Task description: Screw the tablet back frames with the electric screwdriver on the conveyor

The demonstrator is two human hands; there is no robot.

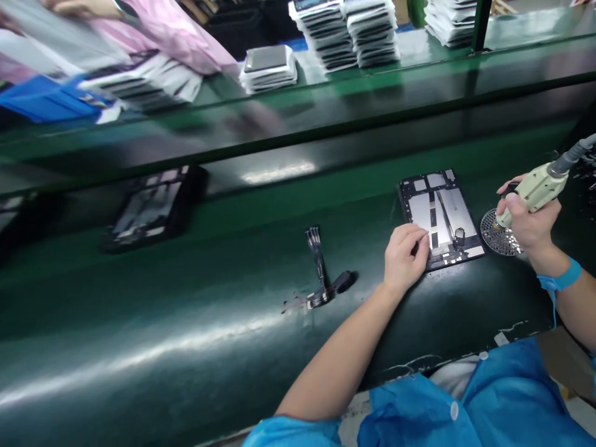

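An opened tablet back [440, 217] with silver shielding and a black frame lies on the dark green belt. My left hand [404, 256] rests on its near left corner, fingers curled and pressed onto the edge. My right hand [528, 220] is wrapped round a beige electric screwdriver [535, 186] with a grey cable, its tip pointing down over a round perforated screw dish [500, 234] just right of the tablet.
A loose black flex cable part [323, 273] lies on the belt to the left. Another opened tablet [151, 208] sits farther left, blurred. Stacks of bagged tablets [347, 31] stand on the far shelf. A co-worker's pink sleeve [172, 31] shows top left.
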